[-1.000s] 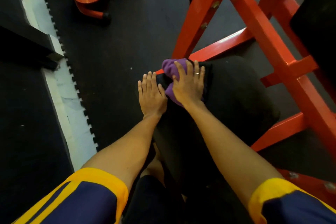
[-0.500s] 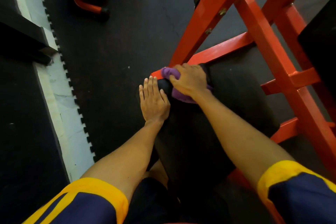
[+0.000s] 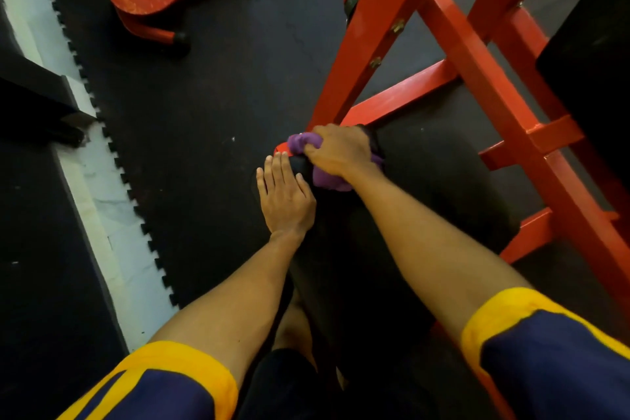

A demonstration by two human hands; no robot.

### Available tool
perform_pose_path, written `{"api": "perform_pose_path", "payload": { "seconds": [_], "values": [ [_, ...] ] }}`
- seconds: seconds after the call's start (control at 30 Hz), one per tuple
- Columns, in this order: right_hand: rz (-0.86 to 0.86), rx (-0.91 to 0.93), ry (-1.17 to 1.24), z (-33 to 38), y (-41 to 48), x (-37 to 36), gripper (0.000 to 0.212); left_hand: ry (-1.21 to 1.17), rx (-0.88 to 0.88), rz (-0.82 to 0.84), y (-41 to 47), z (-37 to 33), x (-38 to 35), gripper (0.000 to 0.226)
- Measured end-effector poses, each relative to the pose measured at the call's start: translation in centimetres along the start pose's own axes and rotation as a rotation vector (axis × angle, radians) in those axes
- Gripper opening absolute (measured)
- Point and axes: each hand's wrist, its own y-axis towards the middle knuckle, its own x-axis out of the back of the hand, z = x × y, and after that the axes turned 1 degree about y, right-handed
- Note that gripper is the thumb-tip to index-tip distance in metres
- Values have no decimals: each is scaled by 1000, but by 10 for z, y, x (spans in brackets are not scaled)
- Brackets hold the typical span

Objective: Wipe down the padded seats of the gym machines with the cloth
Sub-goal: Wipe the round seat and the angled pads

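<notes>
**Purple cloth held at the far left corner of the black seat**

The right hand [image 3: 341, 150] has its grip closed around a bunched purple cloth [image 3: 327, 179], fingers curled over it. The cloth lies on the far left corner of the padded seat [image 3: 426, 187]. It is a crumpled lump, so I cannot tell its long axis; it shows on both sides of the hand. The seat itself runs away from the person toward the red frame [image 3: 477, 58]. The left hand [image 3: 284, 196] lies flat and open on the seat's left edge, just beside the cloth, fingers pointing away. Below is a black rubber floor [image 3: 221, 95] with a white strip [image 3: 102, 187] at the left.
</notes>
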Motion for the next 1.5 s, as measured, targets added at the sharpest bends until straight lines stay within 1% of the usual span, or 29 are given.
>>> {"api": "perform_pose_path", "payload": {
  "seconds": [0.07,0.13,0.23,0.3,0.33,0.37,0.43,0.5,0.57,0.6,0.67,0.73,0.8,0.83,0.9,1.0,1.07,1.1,1.2,1.23,1.3,1.4,1.5],
  "values": [
    [-21,110,41,20,-7,-7,39,27,-16,5,0,2,0,57],
    [-64,139,46,9,-10,-7,40,43,-36,12,6,5,1,52],
    [-125,13,41,-40,-8,-2,51,127,-118,41,28,12,9,43],
    [-186,-97,68,-58,-10,-4,44,167,-182,105,48,13,15,40],
    [-230,-130,92,-54,-12,-9,39,176,-190,146,58,14,18,42],
    [-269,-163,119,-43,-16,-17,38,180,-186,185,67,14,18,46],
    [-285,-217,157,-15,-32,-27,49,164,-133,283,85,11,18,55],
    [-248,-187,174,-6,-54,-35,62,137,-29,412,98,7,18,61],
    [-272,-163,160,-20,-75,-39,69,145,3,515,107,2,19,64],
    [-296,-163,139,-30,-83,-40,70,147,-2,527,109,1,20,64],
    [-330,-229,100,-50,-86,-38,66,136,-15,503,108,2,19,62],
    [-357,-346,95,-65,-69,-25,62,89,-20,479,106,-1,15,62],
    [-331,-476,125,-63,-45,-13,60,54,-24,479,103,-6,11,66],
    [-333,-506,136,-55,-37,-11,60,62,-29,476,100,-9,10,68],
    [-372,-471,166,-40,-39,-19,62,113,-43,460,98,-16,8,69],
    [-386,-316,174,-37,-82,-42,67,147,-57,492,100,-17,10,70],
    [-415,-320,163,-49,-105,-47,67,155,-97,537,104,-15,11,71],
    [-432,-378,158,-50,-107,-48,66,160,-111,548,105,-15,11,71],
    [-509,-601,236,-15,-86,-49,60,181,-130,545,103,-18,13,67],
    [-536,-631,284,5,-79,-50,61,176,-134,549,103,-18,14,64],
    [-546,-611,330,45,-74,-56,63,167,-162,572,105,-15,17,53],
    [-468,-580,317,94,-92,-67,70,137,-222,609,108,-4,18,30],
    [-422,-565,300,107,-107,-75,78,119,-273,594,102,0,23,26]
  ]
}}
